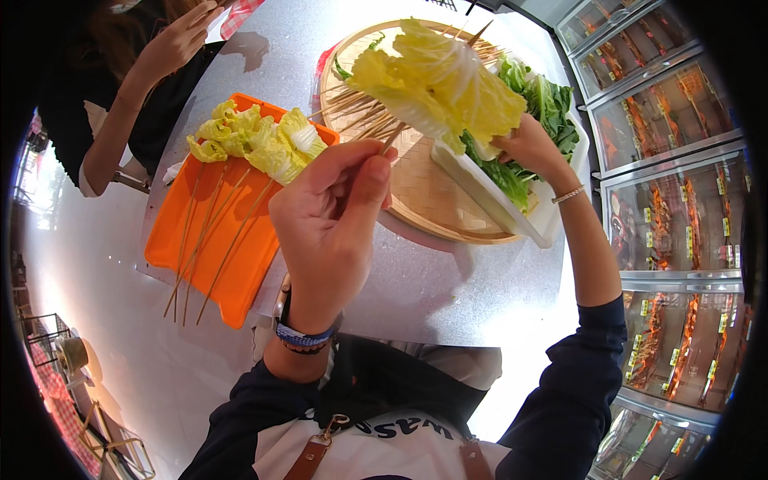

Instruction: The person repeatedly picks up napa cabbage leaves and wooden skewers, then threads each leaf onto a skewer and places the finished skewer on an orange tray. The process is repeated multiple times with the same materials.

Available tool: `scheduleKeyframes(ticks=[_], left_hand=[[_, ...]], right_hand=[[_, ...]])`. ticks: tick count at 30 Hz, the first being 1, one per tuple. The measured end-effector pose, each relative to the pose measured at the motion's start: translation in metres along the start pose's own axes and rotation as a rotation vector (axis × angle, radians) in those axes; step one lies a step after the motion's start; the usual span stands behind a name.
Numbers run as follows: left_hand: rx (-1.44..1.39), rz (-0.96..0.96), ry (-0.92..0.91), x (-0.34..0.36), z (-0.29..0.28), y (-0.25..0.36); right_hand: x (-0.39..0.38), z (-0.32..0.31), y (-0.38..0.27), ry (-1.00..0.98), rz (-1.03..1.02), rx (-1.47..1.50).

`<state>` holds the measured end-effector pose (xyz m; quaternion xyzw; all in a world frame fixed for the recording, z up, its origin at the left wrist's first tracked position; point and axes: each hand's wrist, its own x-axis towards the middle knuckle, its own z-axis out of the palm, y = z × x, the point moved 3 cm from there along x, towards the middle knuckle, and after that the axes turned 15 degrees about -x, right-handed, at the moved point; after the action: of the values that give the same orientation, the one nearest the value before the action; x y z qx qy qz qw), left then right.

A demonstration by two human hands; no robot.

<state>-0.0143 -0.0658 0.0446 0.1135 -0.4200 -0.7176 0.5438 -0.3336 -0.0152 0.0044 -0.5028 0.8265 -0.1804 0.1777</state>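
Pinching skewer (pixel 397 134) bearing leaf (pixel 436 84); fridge labels (pixel 690 240) seem illegible

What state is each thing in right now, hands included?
Left hand: closed, pinching a skewer
Right hand: at the greens, fingers partly hidden
Raised leaf: spread, seemingly pierced on that skewer
Orange tray: holding skewered cabbage
Round bamboo tray: holding loose skewers
White tray: filled with greens
Fridge: stocked with skewers
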Motion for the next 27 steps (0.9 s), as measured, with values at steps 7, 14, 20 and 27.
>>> scheduleKeyframes(ticks=[7, 14, 20, 27], left_hand=[[0.009, -0.01, 0.022, 0.0, 0.0, -0.001], [-0.019, 0.004, -0.014, 0.001, -0.002, -0.003], [-0.021, 0.005, -0.005, 0.002, 0.0, -0.001], [0.069, -0.033, 0.023, 0.0, 0.004, 0.0]], right_hand=[[0.004, 0.004, -0.022, 0.041, -0.235, -0.103], [0.012, 0.011, -0.021, 0.176, -0.271, -0.158], [0.008, -0.007, -0.012, 0.093, -0.143, 0.068], [0.003, -0.018, -0.017, 0.193, -0.201, -0.022]])
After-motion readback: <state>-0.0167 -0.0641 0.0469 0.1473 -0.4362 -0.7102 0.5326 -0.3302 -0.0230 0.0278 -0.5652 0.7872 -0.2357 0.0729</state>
